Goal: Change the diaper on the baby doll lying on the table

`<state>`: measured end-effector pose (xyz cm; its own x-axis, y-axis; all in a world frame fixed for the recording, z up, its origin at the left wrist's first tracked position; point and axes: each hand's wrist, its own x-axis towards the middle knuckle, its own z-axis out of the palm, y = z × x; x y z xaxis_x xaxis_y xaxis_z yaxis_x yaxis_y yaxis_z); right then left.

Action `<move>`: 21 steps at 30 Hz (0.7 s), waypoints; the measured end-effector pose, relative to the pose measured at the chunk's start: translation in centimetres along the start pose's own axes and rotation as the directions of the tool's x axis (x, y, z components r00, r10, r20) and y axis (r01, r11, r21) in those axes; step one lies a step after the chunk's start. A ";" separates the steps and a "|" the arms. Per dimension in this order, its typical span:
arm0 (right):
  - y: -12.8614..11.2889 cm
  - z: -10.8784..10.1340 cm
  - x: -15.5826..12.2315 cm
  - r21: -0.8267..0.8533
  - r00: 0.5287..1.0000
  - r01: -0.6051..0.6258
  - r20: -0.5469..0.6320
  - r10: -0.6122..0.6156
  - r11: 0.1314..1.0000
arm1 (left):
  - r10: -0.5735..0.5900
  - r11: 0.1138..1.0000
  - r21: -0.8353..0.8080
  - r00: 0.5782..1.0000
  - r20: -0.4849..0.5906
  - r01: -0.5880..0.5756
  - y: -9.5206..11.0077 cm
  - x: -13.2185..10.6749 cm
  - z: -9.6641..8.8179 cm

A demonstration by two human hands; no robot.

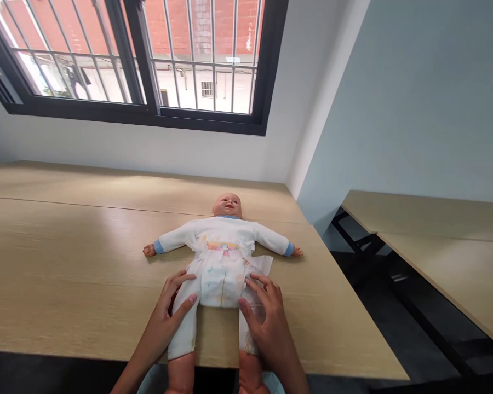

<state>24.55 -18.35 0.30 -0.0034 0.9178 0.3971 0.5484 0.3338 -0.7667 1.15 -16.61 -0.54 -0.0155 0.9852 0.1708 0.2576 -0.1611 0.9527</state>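
A baby doll (224,235) in a white suit with blue cuffs lies on its back on the wooden table (66,262), arms spread, head toward the window. A white nappy (221,276) with pale prints covers its hips. My left hand (170,312) curls round the doll's thigh at the nappy's left edge, thumb across the leg. My right hand (263,317) rests on the other thigh, fingers bent and apart, tips touching the nappy's right side flap. The doll's bare lower legs hang over the near table edge.
A barred window (148,60) sits above the table's far side. A second wooden table (443,246) stands to the right, across a dark gap in the floor. The table's right edge runs close past the doll's hand.
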 end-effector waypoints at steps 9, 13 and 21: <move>0.2 2.1 2.7 0.121 0.982 -0.125 -0.123 0.140 0.985 | 0.028 0.999 0.043 0.998 -0.047 -0.026 1.3 1.5 1.0; 0.3 2.7 3.0 0.123 0.982 -0.103 -0.148 0.121 0.987 | 0.046 0.998 0.053 0.998 -0.035 -0.044 1.6 2.9 1.5; 0.0 1.6 2.2 0.118 0.986 -0.141 -0.073 0.150 0.983 | -0.036 0.994 -0.101 0.998 0.057 0.042 1.9 2.9 1.4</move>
<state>23.23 -16.03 0.42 0.1405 0.9392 0.3132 0.4405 0.2240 -0.8694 2.93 -13.97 1.46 0.0300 0.9921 0.1216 0.1580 -0.1248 0.9795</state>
